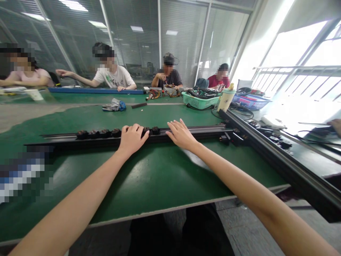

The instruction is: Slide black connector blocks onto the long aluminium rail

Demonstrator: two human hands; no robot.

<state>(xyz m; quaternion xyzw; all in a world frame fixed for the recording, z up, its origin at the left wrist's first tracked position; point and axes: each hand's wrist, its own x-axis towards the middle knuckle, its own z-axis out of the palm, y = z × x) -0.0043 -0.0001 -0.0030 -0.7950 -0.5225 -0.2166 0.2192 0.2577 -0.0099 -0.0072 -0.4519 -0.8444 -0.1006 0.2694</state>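
A long black aluminium extrusion rail (133,140) lies across the green workbench (160,174), with several dark round parts (104,133) sitting in a row along it. My left hand (132,138) curls over the rail, its fingertips close beside the dark parts. My right hand (181,135) rests just to the right with its fingers spread, fingertips on the rail's upper edge. It holds nothing. The rail's underside is hidden.
Several co-workers sit across the bench, one handling wires. A green basket of cables (201,99), a plastic bottle (226,97) and a blue crate (252,102) stand at the back right. A second black rail (290,167) runs along the right.
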